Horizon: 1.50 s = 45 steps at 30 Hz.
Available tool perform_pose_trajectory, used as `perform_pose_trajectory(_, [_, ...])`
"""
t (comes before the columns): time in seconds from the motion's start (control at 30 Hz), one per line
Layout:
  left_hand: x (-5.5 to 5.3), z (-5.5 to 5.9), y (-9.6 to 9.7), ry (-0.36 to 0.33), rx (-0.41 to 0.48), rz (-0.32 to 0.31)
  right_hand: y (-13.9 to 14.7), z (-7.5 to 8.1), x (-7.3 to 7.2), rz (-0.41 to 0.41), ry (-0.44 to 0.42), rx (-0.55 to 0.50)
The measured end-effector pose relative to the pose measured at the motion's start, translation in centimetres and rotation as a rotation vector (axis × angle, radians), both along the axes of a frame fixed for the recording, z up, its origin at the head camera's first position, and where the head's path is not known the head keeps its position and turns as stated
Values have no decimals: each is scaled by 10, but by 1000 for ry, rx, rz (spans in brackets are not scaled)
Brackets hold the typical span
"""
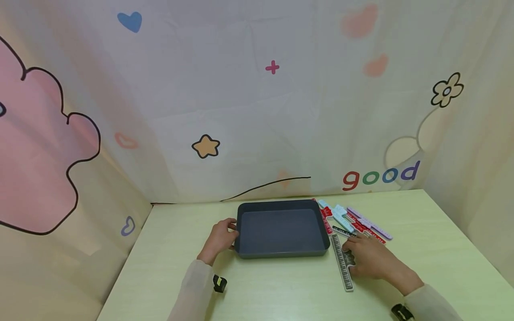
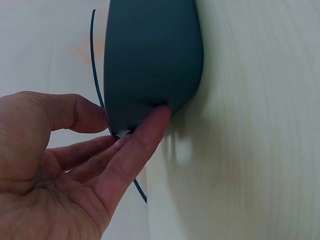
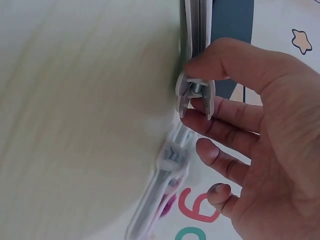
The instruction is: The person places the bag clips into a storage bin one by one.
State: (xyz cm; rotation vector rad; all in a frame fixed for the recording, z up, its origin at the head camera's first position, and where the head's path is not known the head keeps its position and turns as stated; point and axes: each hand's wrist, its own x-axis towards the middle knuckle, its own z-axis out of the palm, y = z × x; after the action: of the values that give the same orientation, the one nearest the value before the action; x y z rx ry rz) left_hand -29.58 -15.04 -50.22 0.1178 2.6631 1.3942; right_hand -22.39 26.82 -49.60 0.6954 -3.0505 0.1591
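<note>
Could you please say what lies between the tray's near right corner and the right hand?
A grey patterned clip, which the right hand grips; the head view shows it.

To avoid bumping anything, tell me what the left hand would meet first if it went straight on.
The tray, most likely: the fingers of the left hand appear to touch its end.

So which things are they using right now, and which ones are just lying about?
In use, it seems:
dark tray, held at its edge by the left fingers
grey clip, pinched by the right fingers

Just lying there, not held:
red clips
light blue clips
purple clip
black strip, partly hidden
</note>
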Motion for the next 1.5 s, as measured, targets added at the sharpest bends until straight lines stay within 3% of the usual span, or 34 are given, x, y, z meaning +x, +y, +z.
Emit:
perform_pose_trajectory(0.27, [0,0,0,-5,6,6,6,13,3,-3,-8,-25])
perform_pose_trajectory(0.8, [1,-1,0,-3,23,14,3,50,-1,6,64,13])
perform_pose_trajectory(1.17, [-1,-1,1,2,21,22,-11,74,-10,39,168,30])
perform_pose_trajectory(1.5, [0,-1,0,1,20,18,-34,91,-19,49,173,17])
